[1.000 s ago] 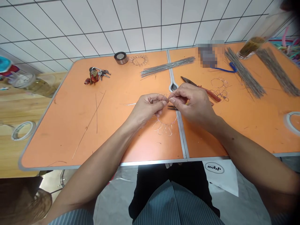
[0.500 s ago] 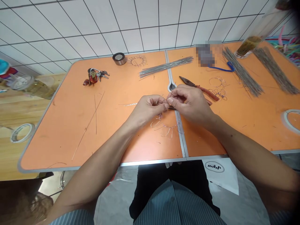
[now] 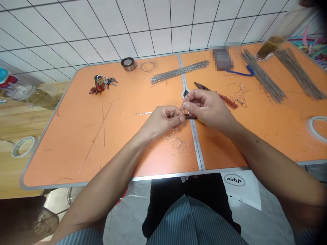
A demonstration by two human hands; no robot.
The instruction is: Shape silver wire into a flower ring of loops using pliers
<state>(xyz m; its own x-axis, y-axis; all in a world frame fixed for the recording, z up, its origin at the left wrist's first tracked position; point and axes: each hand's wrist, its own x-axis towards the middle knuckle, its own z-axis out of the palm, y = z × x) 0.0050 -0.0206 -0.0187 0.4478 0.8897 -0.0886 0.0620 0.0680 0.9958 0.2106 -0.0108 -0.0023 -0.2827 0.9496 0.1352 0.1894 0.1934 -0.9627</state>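
A thin wire ring with looped petals (image 3: 183,140) hangs from my left hand (image 3: 165,119), whose thumb and fingers pinch its upper part. My right hand (image 3: 208,107) is closed at the fingertips just right of the left one, pinching a fine wire end of the same ring. Partly hidden beneath my hands lies a tool with dark jaws (image 3: 190,116) and a bit of yellow handle. Behind the right hand rest red-handled long-nose pliers (image 3: 201,86). Several straight wires (image 3: 143,113) stick out left of my left hand.
Bundles of cut wire (image 3: 180,72) lie at the back and right. Black tape (image 3: 128,64), keys (image 3: 100,83), finished wire rings (image 3: 236,87) and a tape roll (image 3: 318,131) sit around the orange table (image 3: 63,136). A glass jar (image 3: 270,47) stands back right.
My right hand has shifted slightly up and away from the left fingertips, uncovering more of the dark-jawed tool and its yellow handle. The wire ring hangs slightly lower.
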